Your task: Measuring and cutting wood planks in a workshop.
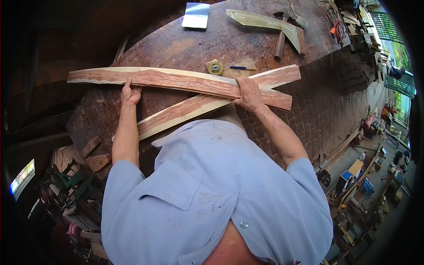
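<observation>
A long reddish wooden plank (176, 81) with pale edges lies crosswise in front of me. My left hand (131, 93) grips its near edge, thumb on the upper face and the other fingers partly hidden beneath. Toward the plank's right end, my right hand (250, 94) is closed over it, fingers across the top and thumb at the near edge. A second similar plank (176, 114) passes slantwise under the first, from lower left to upper right. Just beyond the planks are a yellow tape measure (215, 67) and a dark blue pen (242, 68).
The worn brown table (154, 48) carries a silvery rectangular sheet (195, 17), a hammer (280, 44) and a yellowish angled piece (260, 22) at its far side. Wood offcuts (95, 152) sit at lower left. Tools and boxes (353, 172) clutter the right side.
</observation>
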Motion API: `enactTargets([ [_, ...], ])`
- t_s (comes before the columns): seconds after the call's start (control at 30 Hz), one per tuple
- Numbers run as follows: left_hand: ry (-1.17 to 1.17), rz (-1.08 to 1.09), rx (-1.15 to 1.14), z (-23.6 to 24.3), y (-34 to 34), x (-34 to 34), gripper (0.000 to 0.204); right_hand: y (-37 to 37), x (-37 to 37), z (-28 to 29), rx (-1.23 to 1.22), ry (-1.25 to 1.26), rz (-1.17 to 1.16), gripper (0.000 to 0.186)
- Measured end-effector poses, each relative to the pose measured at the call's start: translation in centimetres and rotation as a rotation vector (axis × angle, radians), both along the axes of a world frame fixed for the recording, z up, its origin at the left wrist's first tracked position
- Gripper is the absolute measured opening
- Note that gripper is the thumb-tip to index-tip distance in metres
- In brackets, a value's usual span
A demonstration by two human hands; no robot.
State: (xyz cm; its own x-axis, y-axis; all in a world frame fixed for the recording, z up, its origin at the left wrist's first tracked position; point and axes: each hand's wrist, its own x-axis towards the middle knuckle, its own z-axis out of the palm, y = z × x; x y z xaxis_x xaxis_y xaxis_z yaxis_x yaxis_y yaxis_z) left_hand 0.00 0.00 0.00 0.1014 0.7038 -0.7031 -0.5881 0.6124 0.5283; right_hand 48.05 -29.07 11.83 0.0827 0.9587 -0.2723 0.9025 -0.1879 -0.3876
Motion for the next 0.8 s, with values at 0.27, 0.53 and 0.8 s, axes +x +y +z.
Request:
enactTargets([
  [0.27,0.055,-0.08,-0.066,1.7,2.0,0.7,0.039,0.4,1.9,1.1,-0.061,-0.047,0.033,0.104],
  [0.53,0.681,-0.573,-0.245,5.2,4.1,2.2,0.055,1.6,2.3,0.8,0.003,-0.084,0.021,0.099],
  [0.8,0.704,-0.514,-0.204,5.5,2.3,3.8,0.067,0.7,2.2,0.4,0.025,-0.073,0.007,0.098],
])
